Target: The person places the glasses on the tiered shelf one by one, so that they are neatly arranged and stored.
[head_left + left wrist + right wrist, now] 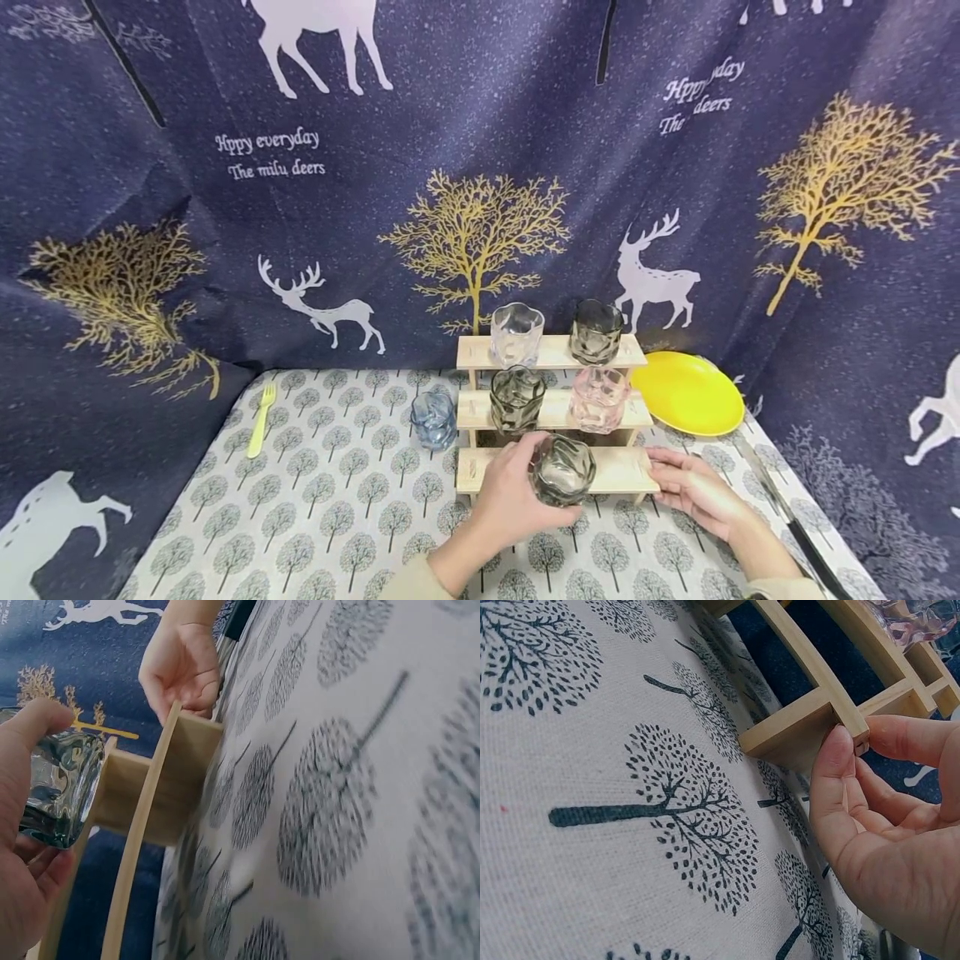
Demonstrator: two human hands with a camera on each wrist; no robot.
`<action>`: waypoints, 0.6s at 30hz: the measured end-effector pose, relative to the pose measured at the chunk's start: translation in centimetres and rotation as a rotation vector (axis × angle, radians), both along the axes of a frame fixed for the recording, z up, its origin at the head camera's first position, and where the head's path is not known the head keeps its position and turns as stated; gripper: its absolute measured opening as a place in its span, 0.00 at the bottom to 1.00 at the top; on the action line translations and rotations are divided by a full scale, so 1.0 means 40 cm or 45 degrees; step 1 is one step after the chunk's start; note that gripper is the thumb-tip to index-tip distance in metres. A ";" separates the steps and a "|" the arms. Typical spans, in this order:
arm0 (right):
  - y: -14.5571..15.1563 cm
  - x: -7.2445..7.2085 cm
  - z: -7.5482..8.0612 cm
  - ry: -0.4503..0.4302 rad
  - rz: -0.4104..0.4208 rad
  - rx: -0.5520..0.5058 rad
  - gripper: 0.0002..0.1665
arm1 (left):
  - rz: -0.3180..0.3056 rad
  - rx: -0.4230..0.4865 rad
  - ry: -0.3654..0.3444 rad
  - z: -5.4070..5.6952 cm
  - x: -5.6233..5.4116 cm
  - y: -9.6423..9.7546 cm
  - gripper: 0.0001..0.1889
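My left hand (504, 490) grips a dark grey tumbler (564, 472), its thumb and fingers on the sides. The tumbler is tilted in front of the lowest step of a three-step wooden rack (626, 473); in the left wrist view the glass (66, 780) is beside the shelf boards. My right hand (697, 492) pinches the right end of that lowest step, with thumb and forefinger on the board end in the right wrist view. A grey tumbler (517, 402) and a pink tumbler (600, 400) stand on the middle step. The top step bears a clear tumbler (516, 335) and another dark tumbler (596, 333).
A blue tumbler (433, 421) stands on the tree-print cloth (322, 517) left of the rack. Farther left lies a yellow-green fork (261, 421). A yellow plate (686, 393) is at the right behind the rack, and a knife with a black handle (813, 554) lies along the right edge.
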State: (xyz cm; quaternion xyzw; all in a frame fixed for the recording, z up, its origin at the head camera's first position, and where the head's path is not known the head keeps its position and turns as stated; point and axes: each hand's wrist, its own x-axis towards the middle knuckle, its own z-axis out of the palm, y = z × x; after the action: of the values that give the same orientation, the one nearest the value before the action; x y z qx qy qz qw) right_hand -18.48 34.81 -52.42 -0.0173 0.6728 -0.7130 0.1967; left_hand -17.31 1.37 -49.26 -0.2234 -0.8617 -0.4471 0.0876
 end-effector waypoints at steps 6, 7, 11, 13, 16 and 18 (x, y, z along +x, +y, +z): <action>0.003 0.002 -0.003 0.014 0.000 -0.009 0.38 | 0.005 -0.070 0.000 -0.021 -0.018 0.066 0.51; 0.004 0.003 -0.004 0.017 0.002 -0.015 0.38 | 0.005 -0.078 -0.008 -0.024 -0.020 0.075 0.51; 0.007 0.004 -0.006 0.029 0.008 -0.032 0.36 | -0.001 -0.090 -0.038 -0.031 -0.023 0.102 0.51; 0.007 0.003 -0.006 0.033 0.012 -0.034 0.36 | -0.007 -0.096 -0.032 -0.033 -0.025 0.112 0.51; 0.007 0.003 -0.007 0.034 0.017 -0.038 0.36 | -0.009 -0.111 -0.015 -0.037 -0.030 0.121 0.50; 0.006 0.003 -0.007 0.033 0.017 -0.041 0.36 | -0.007 -0.120 -0.011 -0.039 -0.033 0.127 0.49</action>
State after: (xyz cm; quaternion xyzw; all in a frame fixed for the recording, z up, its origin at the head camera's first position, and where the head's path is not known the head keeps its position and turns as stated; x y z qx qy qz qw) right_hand -18.35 35.05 -52.70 -0.0344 0.6636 -0.7221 0.1924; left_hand -18.64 6.44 -50.82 -0.2276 -0.8816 -0.4071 0.0720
